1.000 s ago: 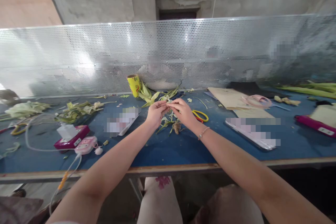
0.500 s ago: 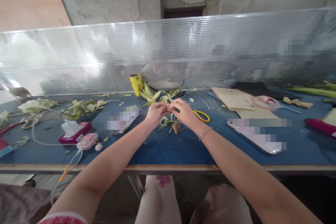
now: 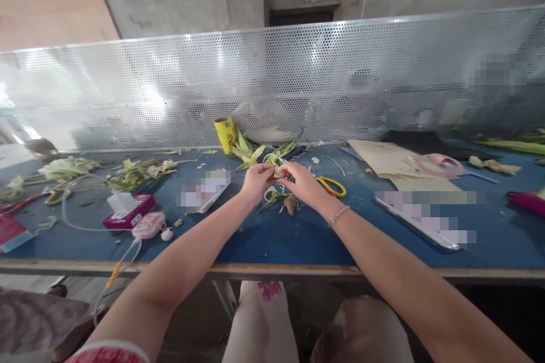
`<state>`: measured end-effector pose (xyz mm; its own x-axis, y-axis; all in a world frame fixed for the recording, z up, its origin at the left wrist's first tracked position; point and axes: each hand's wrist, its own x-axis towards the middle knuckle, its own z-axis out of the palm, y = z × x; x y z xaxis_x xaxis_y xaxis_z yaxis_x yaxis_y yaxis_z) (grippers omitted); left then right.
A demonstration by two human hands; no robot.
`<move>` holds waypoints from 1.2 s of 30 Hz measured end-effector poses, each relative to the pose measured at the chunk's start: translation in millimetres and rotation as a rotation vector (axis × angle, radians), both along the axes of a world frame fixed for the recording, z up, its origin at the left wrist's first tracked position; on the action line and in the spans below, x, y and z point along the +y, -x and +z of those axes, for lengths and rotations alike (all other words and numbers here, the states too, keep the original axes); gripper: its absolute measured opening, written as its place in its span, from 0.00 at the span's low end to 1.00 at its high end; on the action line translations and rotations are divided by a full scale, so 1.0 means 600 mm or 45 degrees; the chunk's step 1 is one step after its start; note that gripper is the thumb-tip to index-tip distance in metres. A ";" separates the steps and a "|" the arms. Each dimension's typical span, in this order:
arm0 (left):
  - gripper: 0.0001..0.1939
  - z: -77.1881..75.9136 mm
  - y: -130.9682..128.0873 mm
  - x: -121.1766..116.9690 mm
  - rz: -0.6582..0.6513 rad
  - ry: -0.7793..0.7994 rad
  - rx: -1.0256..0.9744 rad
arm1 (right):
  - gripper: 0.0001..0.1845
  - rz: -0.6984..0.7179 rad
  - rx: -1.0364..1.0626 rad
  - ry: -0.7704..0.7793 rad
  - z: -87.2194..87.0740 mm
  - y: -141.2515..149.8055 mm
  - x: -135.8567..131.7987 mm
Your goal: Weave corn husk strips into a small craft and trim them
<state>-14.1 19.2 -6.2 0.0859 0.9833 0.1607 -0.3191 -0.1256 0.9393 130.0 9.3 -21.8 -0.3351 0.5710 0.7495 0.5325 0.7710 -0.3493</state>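
Observation:
My left hand [image 3: 256, 180] and my right hand [image 3: 303, 181] meet above the middle of the blue table [image 3: 272, 238]. Both pinch a small pale leaf piece [image 3: 276, 172] between their fingertips. Right below them lies a little bundle of green leaf strips with a brown tuft [image 3: 289, 203]. Yellow-handled scissors [image 3: 332, 185] lie just right of my right hand. A bracelet sits on my right wrist [image 3: 338, 215].
A yellow roll [image 3: 225, 134] and green leaves [image 3: 249, 153] stand behind my hands by the perforated metal screen [image 3: 128, 91]. Left: leaf scraps [image 3: 140, 170], a magenta box [image 3: 128, 211] and a pink device with cable [image 3: 147, 227]. Right: brown paper [image 3: 383, 161], a pink ring [image 3: 438, 164].
My hands have stayed together on the leaf piece, the fingers shifting a little. The view has turned slightly to the left.

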 end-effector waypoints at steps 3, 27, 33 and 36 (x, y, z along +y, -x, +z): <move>0.03 0.001 -0.002 0.000 0.026 0.014 0.002 | 0.03 0.000 -0.019 -0.050 0.001 0.001 0.000; 0.04 0.006 -0.007 -0.005 0.049 0.057 -0.045 | 0.05 -0.029 0.008 -0.164 -0.007 -0.003 0.009; 0.03 0.007 -0.004 -0.003 0.004 0.035 -0.031 | 0.04 -0.027 -0.016 -0.153 -0.002 -0.002 0.005; 0.05 0.006 -0.004 -0.001 0.042 -0.062 -0.009 | 0.05 -0.037 0.002 -0.155 0.000 -0.004 0.005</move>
